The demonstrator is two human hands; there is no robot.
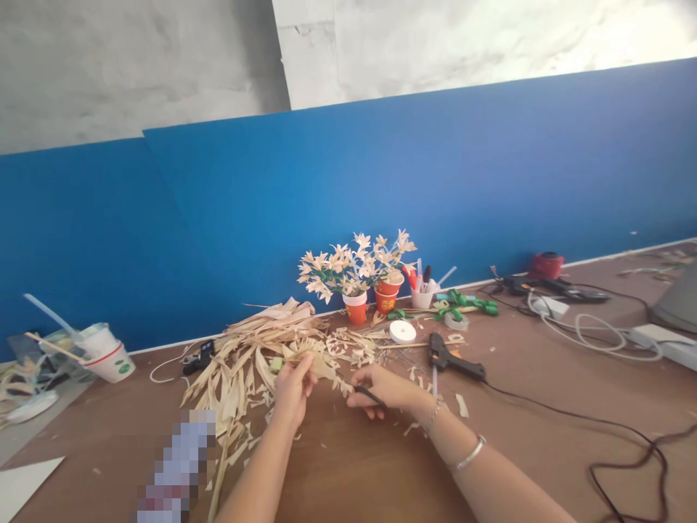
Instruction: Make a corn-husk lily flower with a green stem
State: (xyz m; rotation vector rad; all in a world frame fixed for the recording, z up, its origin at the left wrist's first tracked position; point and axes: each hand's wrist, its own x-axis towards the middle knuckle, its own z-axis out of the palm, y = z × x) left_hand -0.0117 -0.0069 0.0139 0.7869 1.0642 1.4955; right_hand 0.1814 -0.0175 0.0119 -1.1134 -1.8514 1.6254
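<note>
My left hand (295,388) pinches a pale strip of dried husk (320,363) over the near edge of the husk pile. In my right hand (381,388) are black-handled scissors (370,396), whose tips point left to the strip. Behind and left of my hands spreads a heap of dried husks (239,363), with small cut scraps around it. A white tape roll (402,332) lies beyond my right hand. To its right rests a black glue gun (454,359).
Red paper cups (356,312) hold pale husk flowers (356,265) by the blue partition (218,218). A white cup (112,363) leans at the left. Black cable (566,412) and white cords (593,338) run across the right. A pixelated item (177,468) is at lower left.
</note>
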